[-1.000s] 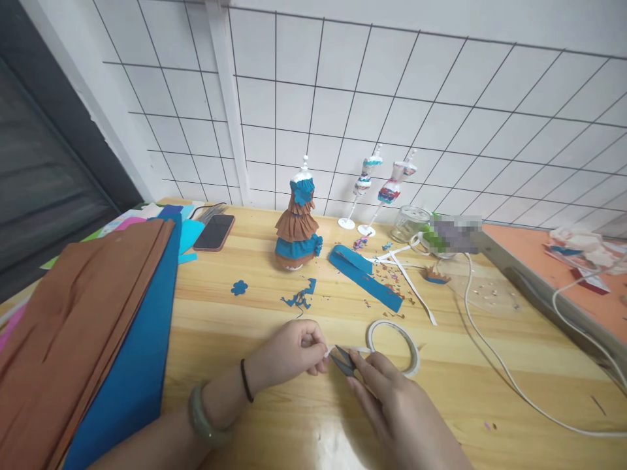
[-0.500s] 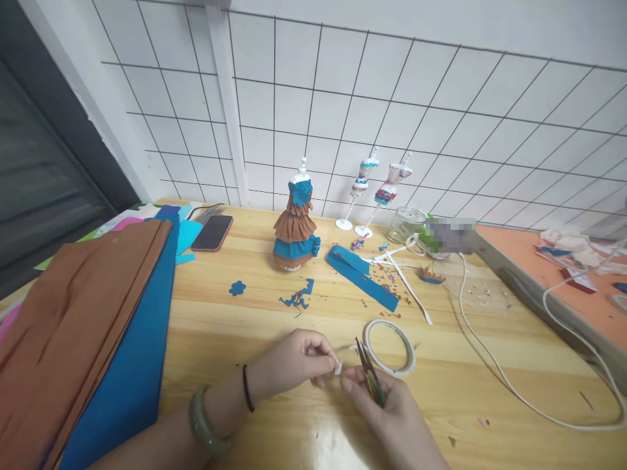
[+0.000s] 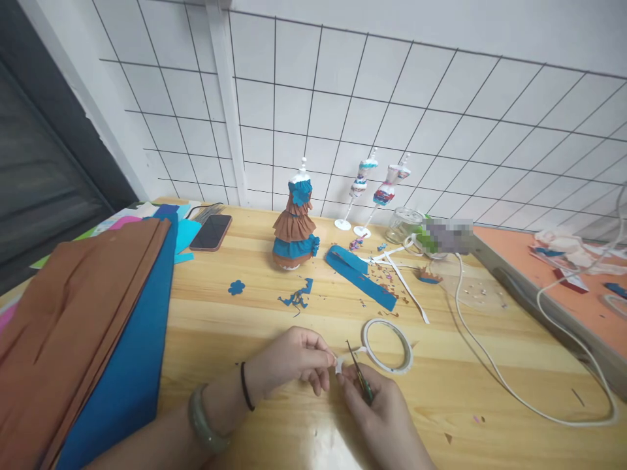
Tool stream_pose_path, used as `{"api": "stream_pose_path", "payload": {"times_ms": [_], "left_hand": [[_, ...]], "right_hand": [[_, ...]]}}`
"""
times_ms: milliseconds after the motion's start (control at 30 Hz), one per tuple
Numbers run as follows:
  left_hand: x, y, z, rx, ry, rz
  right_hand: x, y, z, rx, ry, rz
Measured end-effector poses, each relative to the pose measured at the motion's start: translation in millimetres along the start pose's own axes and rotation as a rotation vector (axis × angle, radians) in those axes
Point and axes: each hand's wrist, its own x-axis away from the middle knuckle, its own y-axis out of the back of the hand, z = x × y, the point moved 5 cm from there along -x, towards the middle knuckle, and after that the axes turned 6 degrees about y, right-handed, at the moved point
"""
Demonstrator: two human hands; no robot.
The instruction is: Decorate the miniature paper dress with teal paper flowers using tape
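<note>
My left hand (image 3: 298,359), with a black band and a jade-coloured bangle on its wrist, pinches the white tape end (image 3: 339,367) between thumb and forefinger. Close on its right, my right hand (image 3: 369,395) holds small green-handled scissors (image 3: 361,377), blades pointing up and away; its fingertips also touch the tape end. A thin strip runs from there to the tape roll (image 3: 388,346), which lies flat just beyond my right hand. Beyond my hands lie a blue paper flower (image 3: 237,287) and jagged blue scraps (image 3: 300,297).
A small dress form (image 3: 295,225) in brown and blue ruffles stands at the back. Behind the blue strip (image 3: 362,277) are two slimmer forms (image 3: 360,183) and a glass jar (image 3: 404,223). Brown paper (image 3: 83,287) and a phone (image 3: 211,233) lie left; a white cable (image 3: 504,385) curves right.
The scissors have tilted left and their blades look closer together. The lower fingers of my left hand have spread downward, and more of the white tape end shows between my hands.
</note>
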Motion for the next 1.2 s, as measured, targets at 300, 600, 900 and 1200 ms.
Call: {"api": "stream_pose_path", "payload": {"times_ms": [300,600,900,1200], "left_hand": [[4,-0.2,-3,0.189,-0.006,0.008],[2,0.1,-1,0.143,-0.014,-0.027],[4,-2.5,-5,0.075,-0.048,-0.056],[6,-5.1,-7,0.015,-0.096,-0.045]], "right_hand": [[0,20,8,0.178,0.128,0.185],[12,46,22,0.768,0.588,0.198],[14,36,57,1.042,0.835,-0.044],[11,29,59,1.191,0.855,-0.075]]}}
